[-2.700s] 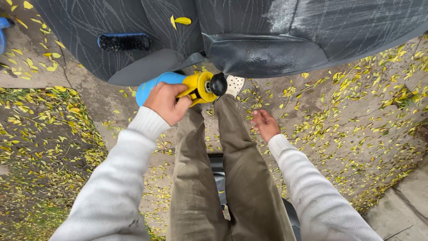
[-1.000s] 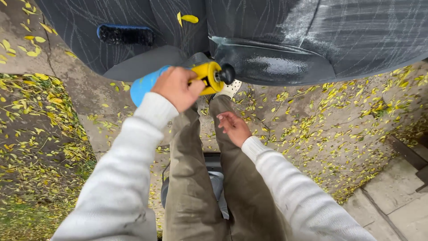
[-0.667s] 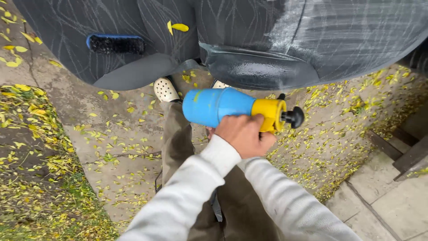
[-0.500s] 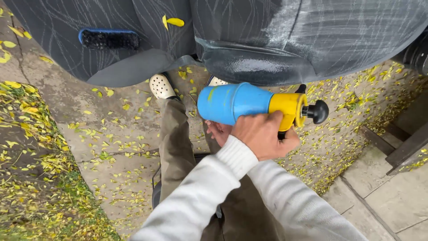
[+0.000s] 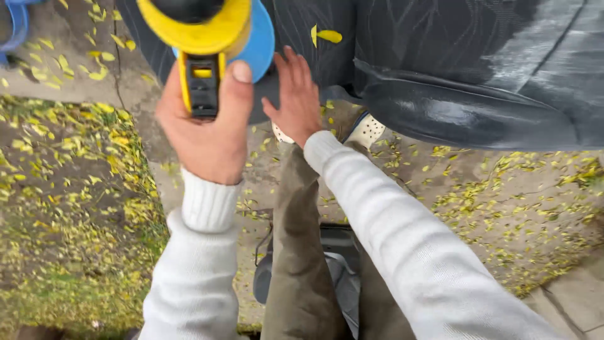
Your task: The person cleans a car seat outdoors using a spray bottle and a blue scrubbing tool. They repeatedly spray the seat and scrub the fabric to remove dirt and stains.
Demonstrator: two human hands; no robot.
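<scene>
yellow and blue plastic, that is what the sprayer (image 5: 207,38) is made of, and your left hand (image 5: 204,129) is wrapped tight round its black and yellow handle, thumb up on top. the sprayer is close to your face, held up high, just left of your right hand (image 5: 296,94). it looks hard and smooth, maybe slippery if wet, and heavy if the blue bottle is full, so the handle is the best place to hold it. your right hand is flat and loose, fingers spread, holding nothing, just right of the sprayer. past the sprayer sits the wet dark car (image 5: 453,69). yellow leaves (image 5: 75,164) lie on the ground below it.
</scene>
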